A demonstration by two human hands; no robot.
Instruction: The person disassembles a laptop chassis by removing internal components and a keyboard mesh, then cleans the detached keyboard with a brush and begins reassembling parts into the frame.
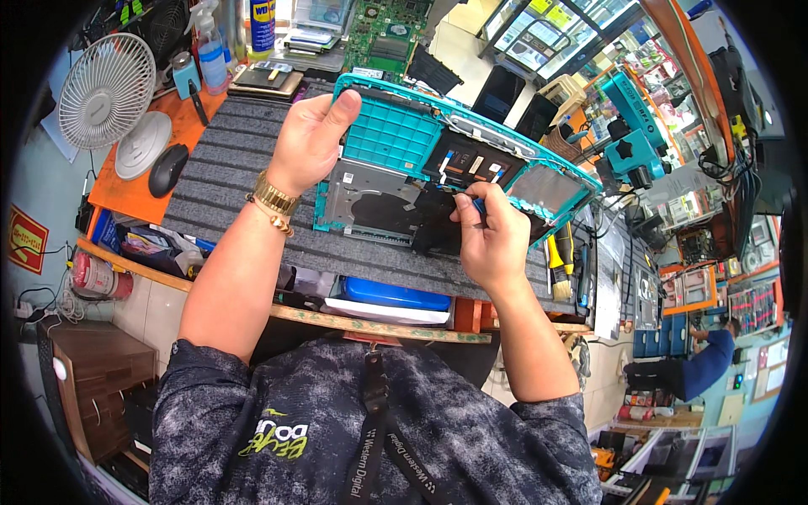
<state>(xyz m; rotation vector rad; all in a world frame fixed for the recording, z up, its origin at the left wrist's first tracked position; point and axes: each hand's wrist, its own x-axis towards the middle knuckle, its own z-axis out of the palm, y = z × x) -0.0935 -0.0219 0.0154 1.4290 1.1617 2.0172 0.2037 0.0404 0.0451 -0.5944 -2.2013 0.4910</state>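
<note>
A cluttered repair shop: an orange bench (118, 198) topped with a grey ribbed mat (227, 160), a white desk fan (105, 91), a wooden cabinet (93, 370), and bright glass display cases (547, 34) beyond.

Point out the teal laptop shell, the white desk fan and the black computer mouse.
Teal plastic laptop shell (391, 135): head view, on its ribbed inner panel.
White round desk fan (105, 90): head view, on its grille.
Black computer mouse (167, 169): head view, on its top.
</note>
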